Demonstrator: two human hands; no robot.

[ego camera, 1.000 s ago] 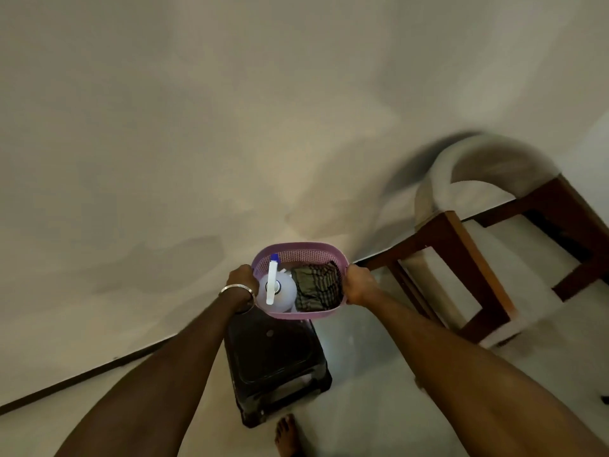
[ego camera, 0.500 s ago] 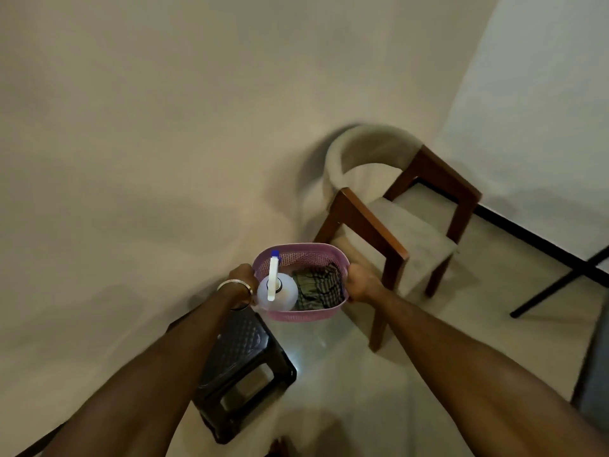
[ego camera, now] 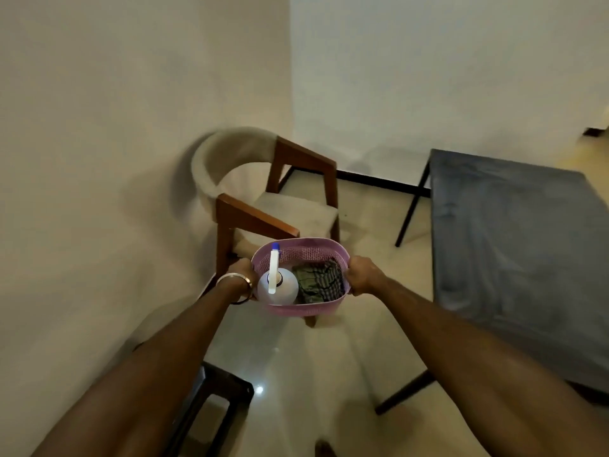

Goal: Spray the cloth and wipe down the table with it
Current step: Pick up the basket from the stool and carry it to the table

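Both hands carry one basket (ego camera: 324, 249) out in front of the person, above the floor. The left hand (ego camera: 242, 270) curls its fingers round the basket's left end, and a metal bangle (ego camera: 232, 278) circles that wrist. The right hand (ego camera: 364, 275) grips the right end in the same way, knuckles up, fingers wrapped under the rim. Neither hand is spread; each is closed round the plastic edge.

The basket is oval, pink-purple plastic, with walls pierced in a fine lattice. Two things lie inside it. On the left stands one spray bottle (ego camera: 278, 286), round and pale, translucent plastic, with a white trigger head and a small blue tip pointing away from the person. To its right, touching the bottle, lies one cloth (ego camera: 319, 282), crumpled, dark green with a checked pattern.

The table (ego camera: 520, 245) stands to the right, well apart from the basket: one rectangular grey top with a mottled, matte surface on thin black legs.

Beyond the basket, in the far corner, sits one chair (ego camera: 283, 212) with a brown wooden frame, a curved beige padded back and a beige seat. Near the person, at lower left, is one dark stool (ego camera: 217, 390), partly hidden by the left arm. The floor (ego camera: 296, 374) is glossy pale tile, and the walls are plain.
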